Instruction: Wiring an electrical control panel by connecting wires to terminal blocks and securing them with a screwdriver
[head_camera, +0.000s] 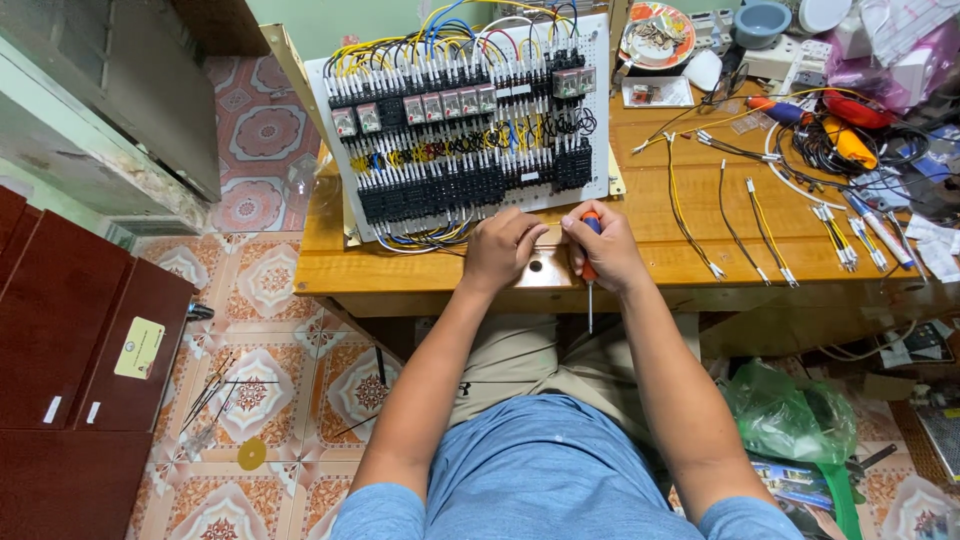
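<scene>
Two hands meet at the near edge of your wooden counter (640, 215), close to the middle of the view. Your right hand (605, 248) is clenched around a screwdriver (590, 268): its orange handle shows between your fingers, and the thin metal shaft points toward 6 o'clock, hanging past the counter's edge above your lap. Your left hand (503, 248) sits just beside it at 9 o'clock, fingers curled under with the knuckles up, resting on the counter; whether it grips anything you cannot tell from here.

At 12 o'clock from both hands stands the white wiring panel (465, 120), tilted up toward you, packed with rows of black terminal blocks, a row of clear relays, and yellow, blue, red and black wires looping over its top. Your left fingertips lie just beside its lower edge.

At 3 o'clock from your right hand, several loose cut wires (760, 215) with crimped ends lie spread on the counter. Farther out, toward 2 o'clock, is a tangle of cables and orange-handled tools (845, 135), and a patterned dish (655, 33) sits at about 1 o'clock near the panel's top corner.
</scene>
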